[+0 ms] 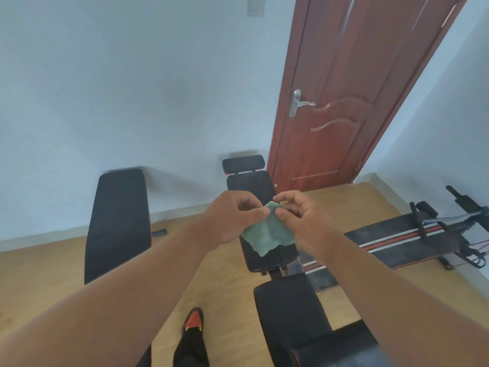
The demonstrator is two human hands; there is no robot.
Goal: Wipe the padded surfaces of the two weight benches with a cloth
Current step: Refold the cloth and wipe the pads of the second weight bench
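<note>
**Cloth held in the air, neither bench touched: risks from here**

Both hands up in front of the chest, working the same cloth. Left hand (232,218) has fingers curled, thumb pinching the green microfibre cloth (267,234) at its top edge. Right hand (296,207) pinches the same top corner between thumb and forefinger, other fingers loosely bent. Cloth hangs below the two grips, unfolded, lower edge free. It's in the air over the right weight bench (264,258), not touching any pad.

Outward: left weight bench (119,221) is a flat black pad, well apart to the left. Right one has a headrest near the brown door (344,102) and a separate seat pad closer to the camera. A striped sit-up board (397,242) lies on the wood floor to the right. One shoe (193,321) between the benches.

Judgement, what could go wrong:
- Grip is only a two-point pinch on one corner. If one hand lets go before the cloth is bunched or folded, it likely slips and lands on the floor, picks up grit.
- Wiping with a loose single layer will tend to drag and fold over, leaving missed strips.
- Right bench is segmented; gaps between pads and the headrest are easy to skip.
- Left bench needs a step across; frame legs and sit-up board are trip points.
- Sit-up board could be mistaken for a task bench.
</note>
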